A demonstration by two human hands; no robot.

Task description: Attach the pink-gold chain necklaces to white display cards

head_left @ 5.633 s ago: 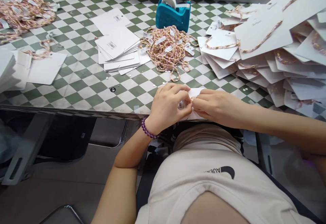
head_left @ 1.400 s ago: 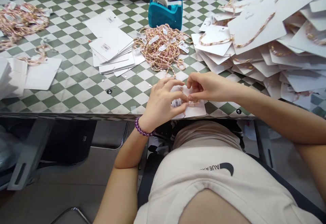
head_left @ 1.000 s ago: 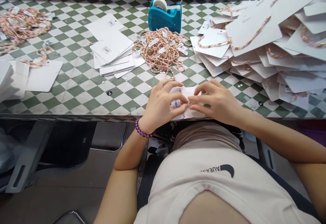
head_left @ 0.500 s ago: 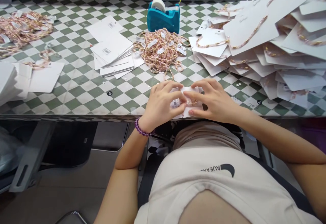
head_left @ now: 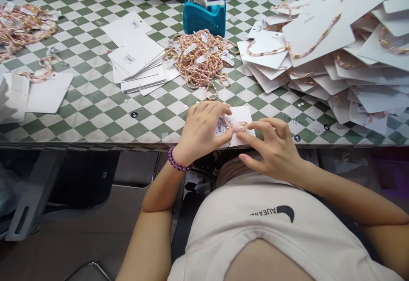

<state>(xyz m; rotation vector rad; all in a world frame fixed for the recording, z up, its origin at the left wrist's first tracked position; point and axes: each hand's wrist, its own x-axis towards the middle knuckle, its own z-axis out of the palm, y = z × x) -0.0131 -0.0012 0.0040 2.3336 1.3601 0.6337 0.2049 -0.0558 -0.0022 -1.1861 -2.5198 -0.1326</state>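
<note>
A small white card (head_left: 243, 114) with a barcode lies at the table's front edge, a pink and gold beaded strand (head_left: 239, 126) across it. My left hand (head_left: 204, 126), a purple bead bracelet (head_left: 177, 161) at its wrist, curls over the card's left side. Its thumb presses the strand against the card; part of the barcode is covered. To the right is my right hand (head_left: 275, 149), fingers apart, the forefinger tip touching or very near the strand's right part. Its thumb stays clear of the card, below the table edge in view.
Beyond my hands lies a heap of beaded strands (head_left: 203, 59) with small tags, behind it a teal tape dispenser (head_left: 204, 18). White cards (head_left: 137, 57) are stacked left of it. Many cards with strands (head_left: 319, 38) pile up at right. More strands (head_left: 25, 27) lie far left.
My right hand has drawn back right and toward my body, its fingers spreading off the card. More of the card and strand now shows. My left hand stays nearly in place.
</note>
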